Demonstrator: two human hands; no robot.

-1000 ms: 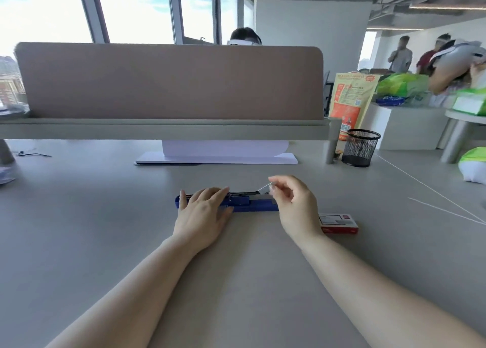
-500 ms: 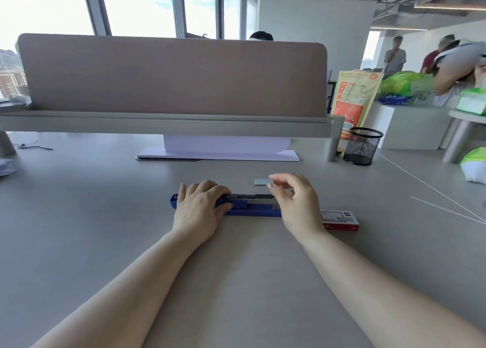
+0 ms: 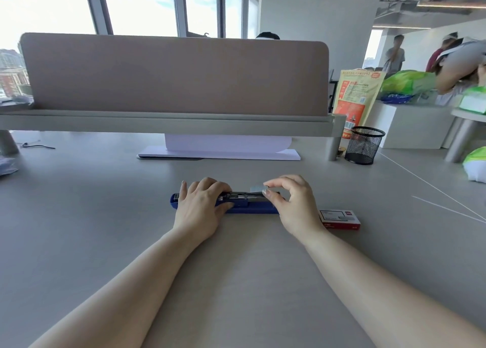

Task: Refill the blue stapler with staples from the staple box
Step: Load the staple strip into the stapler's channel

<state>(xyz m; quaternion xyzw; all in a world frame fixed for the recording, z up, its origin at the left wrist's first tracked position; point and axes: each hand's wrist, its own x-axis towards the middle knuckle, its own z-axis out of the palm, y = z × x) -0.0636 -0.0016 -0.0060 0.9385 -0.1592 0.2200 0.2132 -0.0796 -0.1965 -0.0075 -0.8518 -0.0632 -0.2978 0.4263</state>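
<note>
The blue stapler (image 3: pixel 249 208) lies flat and opened out on the grey desk, its metal staple channel facing up. My left hand (image 3: pixel 200 206) presses down on its left part, covering it. My right hand (image 3: pixel 294 203) pinches a silvery strip of staples (image 3: pixel 257 188) between thumb and fingers, held level just above the right end of the channel. The red and white staple box (image 3: pixel 339 218) lies on the desk to the right of my right hand, its tray showing more staples.
A brown desk divider (image 3: pixel 173 75) on a shelf runs across the back. Under it stands a white folded sheet (image 3: pixel 218 150). A black mesh pen cup (image 3: pixel 364 145) and an orange bag (image 3: pixel 355 97) stand at the back right. People stand further off.
My right hand has turned the staple strip from tilted to level and brought it down closer to the stapler's channel. My left hand stays on the stapler.
</note>
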